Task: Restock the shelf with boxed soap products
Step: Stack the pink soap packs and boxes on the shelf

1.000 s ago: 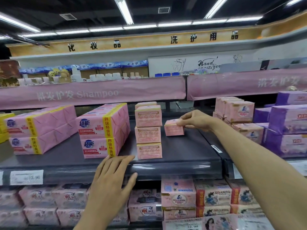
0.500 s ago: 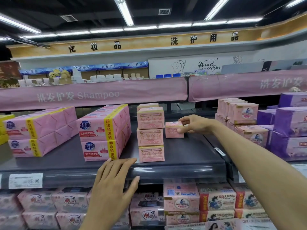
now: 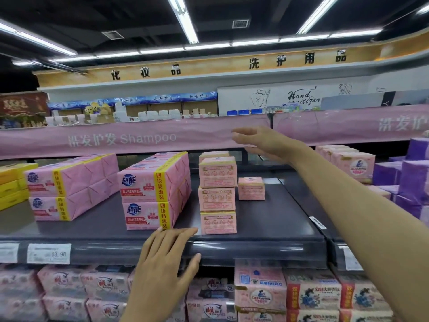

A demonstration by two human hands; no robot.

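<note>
While the right hand point(image 3: 260, 142) hangs in the air above the back of the shelf point(image 3: 267, 219), fingers loose and apart and holding nothing, the danger sits right under that forearm. The stack of soap boxes point(image 3: 217, 194) stands three high and narrow. If that hand drops carelessly on its way out, the wrist could clip the top carton and send it off the column.

The left hand point(image 3: 167, 252) lies flat on the shelf's front lip, fingers straight, gripping nothing. Its fingertips are close to the bottom carton and to the pink multipacks point(image 3: 153, 189), so a slip forward could nudge either one.

The single soap box point(image 3: 251, 188) rests on the dark deck just beside the stack, to its right and set further back than the stack's front face. My guess is a box stacked on it off-centre would sit crooked.

It looks tidy: a small pink carton, upright, with square corners and no dents I can see. The print on its front is too blurred to read.
</note>
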